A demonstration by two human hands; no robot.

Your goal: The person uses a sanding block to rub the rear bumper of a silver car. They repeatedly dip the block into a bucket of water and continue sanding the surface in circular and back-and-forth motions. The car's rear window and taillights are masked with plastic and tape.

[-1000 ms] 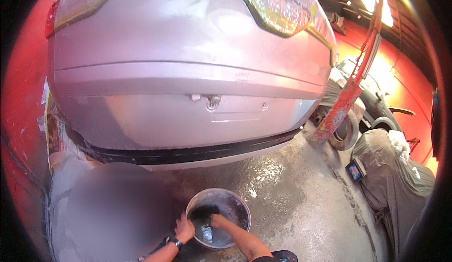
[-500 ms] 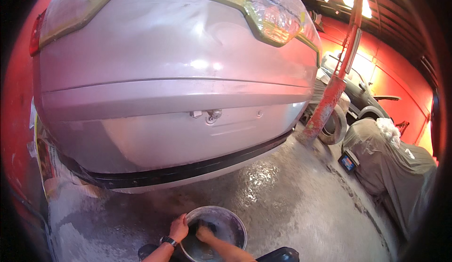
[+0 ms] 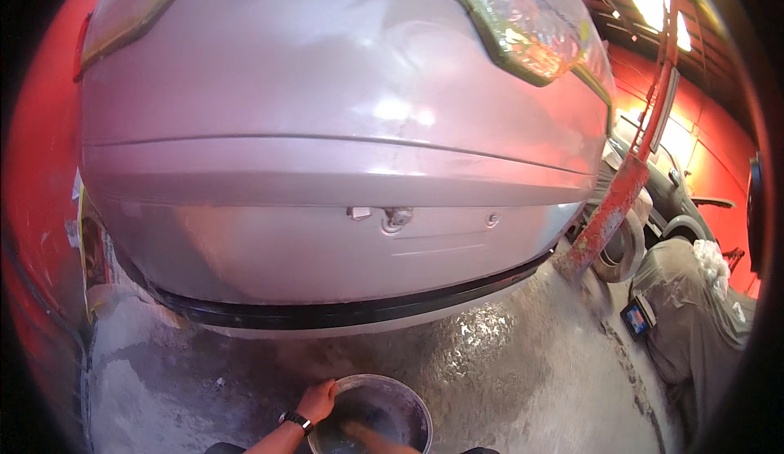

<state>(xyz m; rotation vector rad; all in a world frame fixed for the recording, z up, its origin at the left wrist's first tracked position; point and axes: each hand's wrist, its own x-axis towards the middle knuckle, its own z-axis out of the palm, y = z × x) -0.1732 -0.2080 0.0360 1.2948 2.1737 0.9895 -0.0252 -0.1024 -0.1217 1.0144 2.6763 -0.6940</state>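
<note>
With the basin (image 3: 415, 411) on the floor (image 3: 563, 380) beside the car (image 3: 327, 168), my left hand (image 3: 317, 403) clamps its rim, presumably for steadiness, while my right hand (image 3: 358, 433) reaches inside, its grip indiscernible.

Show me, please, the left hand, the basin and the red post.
Left hand (image 3: 317, 402): head view, back of the hand.
Basin (image 3: 414, 421): head view, right inner wall.
Red post (image 3: 627, 183): head view, thick lower part.

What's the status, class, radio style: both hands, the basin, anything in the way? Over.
Left hand gripping basin rim. Right hand inside, blurred, grasp unclear. Basin open-topped, cut off by picture's lower edge. Car's rear ahead, beyond basin.
</note>
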